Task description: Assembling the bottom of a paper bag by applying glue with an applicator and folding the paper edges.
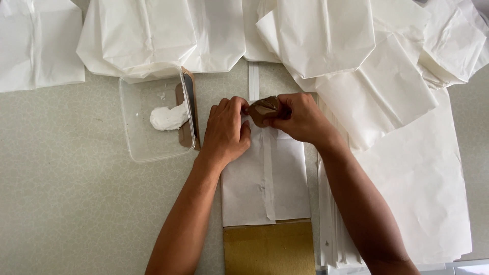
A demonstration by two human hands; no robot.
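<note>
Brown card piece, small & partly folded (265, 109), sits right at the top end of a flat white paper bag w/ a centre seam (265, 178), mid-worktop. Both hands are on it. Left hand (226, 133) has fingers curled down, tips together, pinching the card's left edge while the heel of the hand presses the bag flat, prob. so the paper doesn't slide. Right hand (300, 119) comes in from the other side, thumb & fingers clamped on the card's right edge, holding it up off the bag a touch. Looks like a two-sided pinch to keep the card square to the bag's mouth.

Below the bag, a flat gold-brown cardboard sheet (270, 248) pokes out under its lower end, likely a stiff backing.

Left of the hands: clear plastic tub, rectangular (133, 142), w/ a blob of white paste (168, 118) inside, close enough to dip into. Tucked along the tub's right wall, more brown card strips (187, 114), standing on edge.

Right side: stack of flat white paper sheets (417, 188), edges fanned. Across the top, heap of finished-looking white folded bags (316, 35), overlapping, pushed back. Pale speckled worktop (66, 193) carries it all.
</note>
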